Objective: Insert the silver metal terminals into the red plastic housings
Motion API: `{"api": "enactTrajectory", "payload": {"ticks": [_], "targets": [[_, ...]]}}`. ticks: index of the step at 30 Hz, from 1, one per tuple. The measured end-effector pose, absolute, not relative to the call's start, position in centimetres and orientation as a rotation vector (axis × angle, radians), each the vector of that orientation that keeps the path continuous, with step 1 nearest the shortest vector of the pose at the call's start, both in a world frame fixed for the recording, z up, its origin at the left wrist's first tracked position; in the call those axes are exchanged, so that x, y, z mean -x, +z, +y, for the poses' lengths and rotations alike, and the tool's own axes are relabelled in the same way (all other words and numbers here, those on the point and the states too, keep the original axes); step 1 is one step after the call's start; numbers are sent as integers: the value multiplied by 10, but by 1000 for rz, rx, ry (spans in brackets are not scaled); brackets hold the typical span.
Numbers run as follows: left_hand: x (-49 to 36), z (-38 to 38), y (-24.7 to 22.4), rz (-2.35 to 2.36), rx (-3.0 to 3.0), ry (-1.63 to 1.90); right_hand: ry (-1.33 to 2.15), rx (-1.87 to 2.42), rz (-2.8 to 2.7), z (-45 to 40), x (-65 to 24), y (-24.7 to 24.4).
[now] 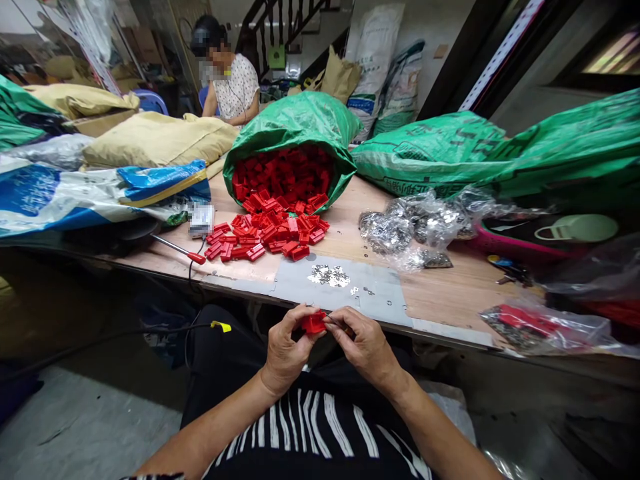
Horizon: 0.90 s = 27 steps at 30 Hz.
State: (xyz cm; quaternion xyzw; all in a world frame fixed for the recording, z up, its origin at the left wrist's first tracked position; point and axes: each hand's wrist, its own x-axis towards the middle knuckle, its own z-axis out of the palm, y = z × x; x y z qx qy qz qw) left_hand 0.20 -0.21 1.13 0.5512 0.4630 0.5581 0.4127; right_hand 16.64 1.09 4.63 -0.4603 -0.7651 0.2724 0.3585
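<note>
Between the thumb and fingers of my left hand [290, 343] is a red plastic part [313, 323], held just off the table's front edge. My right hand [364, 343] is closed in a pinch around a thin dark tool [336, 322], whose tip meets the red part's right side. Most of that tool is hidden by my fingers. Just beyond my hands, small flat metal pieces [329, 275] lie heaped on a grey sheet [385, 293]. Farther back, loose red plastic parts [270, 233] spill from the mouth of a green sack [305, 113].
Bags of metal pieces [420, 227] sit right of the pile, with a pink tray [515, 243] beyond. A red-handled rod [195, 257] juts over the front edge at left. Full sacks [155, 140] line the back. Another person [235, 87] sits behind them.
</note>
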Motion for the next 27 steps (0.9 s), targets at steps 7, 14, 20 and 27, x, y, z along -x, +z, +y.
{"api": "enactTrajectory", "payload": {"ticks": [7, 14, 20, 27], "targets": [[-2, -3, 10, 1161, -1393, 1401, 874, 1195, -1947, 13, -172, 42], [-1, -3, 8, 1188, -1470, 1447, 901, 1291, -1836, 11, -175, 38], [0, -2, 1, 1178, -1787, 1522, 834, 1362, -1877, 8, -170, 43], [0, -1, 0, 1194, -1906, 1544, 843, 1522, -1739, 10, -159, 44]]}}
